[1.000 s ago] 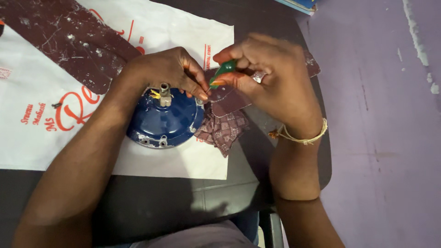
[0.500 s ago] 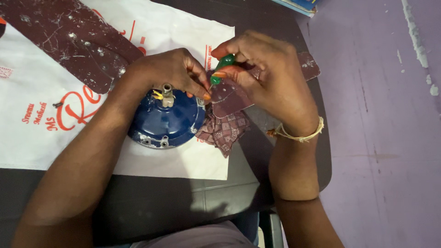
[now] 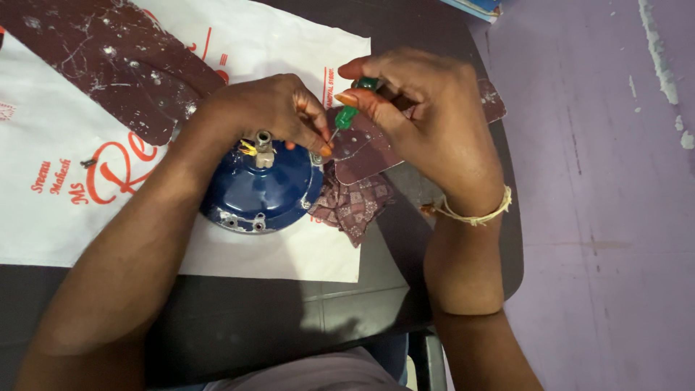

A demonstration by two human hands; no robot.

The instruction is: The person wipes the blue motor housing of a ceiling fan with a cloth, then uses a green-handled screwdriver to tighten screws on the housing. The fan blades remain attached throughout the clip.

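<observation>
I see the left hand (image 3: 271, 108) pressing its fingers on the top edge of the round blue cover (image 3: 262, 190), which sits on the white sheet (image 3: 239, 43) near the table's (image 3: 275, 318) front edge, while the right hand (image 3: 427, 116) pinches a green screwdriver (image 3: 349, 114) tight, tip at the cover's rim.

A glossy blue domed motor housing (image 3: 264, 190) is seated flange-down on white printed cloth, a metal shaft stub at its crown. A green-handled screwdriver (image 3: 350, 114) is tilted, tip set at the housing's upper-right rim.
</observation>
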